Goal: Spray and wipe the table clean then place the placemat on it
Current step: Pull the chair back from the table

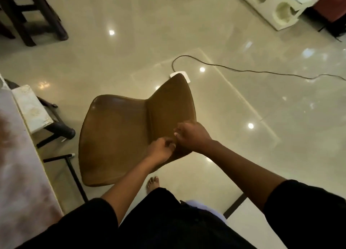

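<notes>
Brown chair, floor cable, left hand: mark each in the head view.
brown chair (114, 136): head view, middle of the seat surface.
floor cable (262, 72): head view, straight run across the tiles.
left hand (161, 149): head view, back of the hand at the chair's edge.

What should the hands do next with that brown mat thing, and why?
Probably swing the brown placemat left toward the table. Both the left hand and the right hand pinch its near edge, and it hangs bent above the floor, not over the table edge at the left.
</notes>
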`<control>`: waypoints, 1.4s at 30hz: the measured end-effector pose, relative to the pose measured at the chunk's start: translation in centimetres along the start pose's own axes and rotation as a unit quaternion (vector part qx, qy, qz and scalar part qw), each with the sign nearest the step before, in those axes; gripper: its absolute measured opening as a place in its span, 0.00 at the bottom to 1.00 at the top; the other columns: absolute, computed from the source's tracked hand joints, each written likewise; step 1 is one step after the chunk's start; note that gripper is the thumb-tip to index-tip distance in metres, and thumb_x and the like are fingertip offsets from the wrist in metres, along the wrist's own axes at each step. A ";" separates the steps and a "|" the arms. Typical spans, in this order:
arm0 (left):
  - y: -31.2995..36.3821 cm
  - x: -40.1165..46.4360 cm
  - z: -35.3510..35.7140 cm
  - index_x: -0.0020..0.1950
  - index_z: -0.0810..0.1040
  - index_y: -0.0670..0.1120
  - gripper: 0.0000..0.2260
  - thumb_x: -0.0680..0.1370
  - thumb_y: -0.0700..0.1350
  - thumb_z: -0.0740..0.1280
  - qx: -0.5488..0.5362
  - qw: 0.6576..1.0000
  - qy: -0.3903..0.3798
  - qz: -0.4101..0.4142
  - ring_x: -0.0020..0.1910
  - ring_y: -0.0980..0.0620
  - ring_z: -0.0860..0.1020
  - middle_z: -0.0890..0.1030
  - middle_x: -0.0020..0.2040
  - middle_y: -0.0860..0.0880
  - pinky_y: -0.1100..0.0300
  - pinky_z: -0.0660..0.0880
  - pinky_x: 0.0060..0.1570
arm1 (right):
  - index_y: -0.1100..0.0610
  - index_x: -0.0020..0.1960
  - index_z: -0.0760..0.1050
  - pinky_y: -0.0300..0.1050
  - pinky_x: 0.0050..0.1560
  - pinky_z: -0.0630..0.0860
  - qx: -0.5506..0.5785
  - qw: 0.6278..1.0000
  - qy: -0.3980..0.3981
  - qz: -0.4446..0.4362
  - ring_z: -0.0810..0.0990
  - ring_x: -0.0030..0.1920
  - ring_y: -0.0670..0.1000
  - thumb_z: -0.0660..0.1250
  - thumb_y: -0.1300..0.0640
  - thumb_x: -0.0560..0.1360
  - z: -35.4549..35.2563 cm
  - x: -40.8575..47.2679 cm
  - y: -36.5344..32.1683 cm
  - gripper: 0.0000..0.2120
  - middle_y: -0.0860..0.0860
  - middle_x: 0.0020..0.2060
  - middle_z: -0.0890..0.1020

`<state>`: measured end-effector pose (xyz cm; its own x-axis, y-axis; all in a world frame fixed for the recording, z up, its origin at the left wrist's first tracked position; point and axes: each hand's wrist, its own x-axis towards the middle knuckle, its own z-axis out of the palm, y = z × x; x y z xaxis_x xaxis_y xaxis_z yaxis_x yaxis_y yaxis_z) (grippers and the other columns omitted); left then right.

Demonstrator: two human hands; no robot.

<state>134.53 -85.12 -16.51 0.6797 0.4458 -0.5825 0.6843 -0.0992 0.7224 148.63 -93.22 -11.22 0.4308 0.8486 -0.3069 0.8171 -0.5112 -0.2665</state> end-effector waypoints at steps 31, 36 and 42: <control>6.2 8.7 7.6 0.39 0.70 0.51 0.12 0.80 0.43 0.70 -0.403 0.678 0.340 -0.513 0.42 0.49 0.75 0.73 0.40 0.51 0.56 0.71 0.53 | 0.53 0.65 0.74 0.50 0.55 0.76 -0.404 0.836 -0.262 -0.262 0.80 0.57 0.57 0.59 0.50 0.78 -2.5 32.3 1.6 0.18 0.52 0.51 0.78; 4.7 8.2 8.7 0.42 0.72 0.50 0.10 0.83 0.44 0.66 -0.392 0.668 0.360 -0.520 0.39 0.49 0.74 0.75 0.42 0.49 0.53 0.70 0.51 | 0.54 0.56 0.74 0.48 0.50 0.73 -0.350 0.874 -0.247 -0.229 0.78 0.50 0.57 0.60 0.48 0.78 -1.9 33.4 1.8 0.12 0.52 0.47 0.77; 4.3 8.5 9.1 0.54 0.78 0.46 0.07 0.82 0.48 0.65 -0.359 0.645 0.366 -0.567 0.48 0.44 0.79 0.82 0.51 0.46 0.53 0.73 0.51 | 0.54 0.51 0.73 0.47 0.45 0.74 -0.316 0.892 -0.223 -0.235 0.77 0.44 0.55 0.67 0.47 0.76 -2.0 33.6 1.9 0.11 0.51 0.42 0.77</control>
<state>145.64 -89.83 -21.73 -0.6368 0.1964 -0.7456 0.1540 0.9799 0.1266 165.41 -65.35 -20.19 -0.0963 0.7379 -0.6680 0.9807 0.1851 0.0630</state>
